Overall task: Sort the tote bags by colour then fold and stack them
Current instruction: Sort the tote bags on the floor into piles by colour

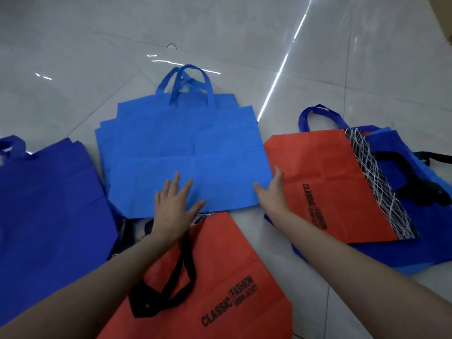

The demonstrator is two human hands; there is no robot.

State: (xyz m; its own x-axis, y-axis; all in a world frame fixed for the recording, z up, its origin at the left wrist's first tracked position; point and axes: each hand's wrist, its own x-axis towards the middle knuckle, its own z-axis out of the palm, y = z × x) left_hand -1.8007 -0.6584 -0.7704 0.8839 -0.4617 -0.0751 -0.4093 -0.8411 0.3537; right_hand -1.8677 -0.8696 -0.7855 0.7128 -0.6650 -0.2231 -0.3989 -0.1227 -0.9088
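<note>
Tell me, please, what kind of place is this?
Probably an indoor room, with work done on the floor: glossy grey floor tiles with visible joints, a reflected strip of light on them, and tote bags spread directly on the tiles.

Light blue totes under my hands
Left hand flat (fingers spread); right hand at their right edge.

Both our bare forearms stretch forward and down. Our left grip lies flat, palm down, fingers spread; our right grip angles inward, fingers straight.
</note>
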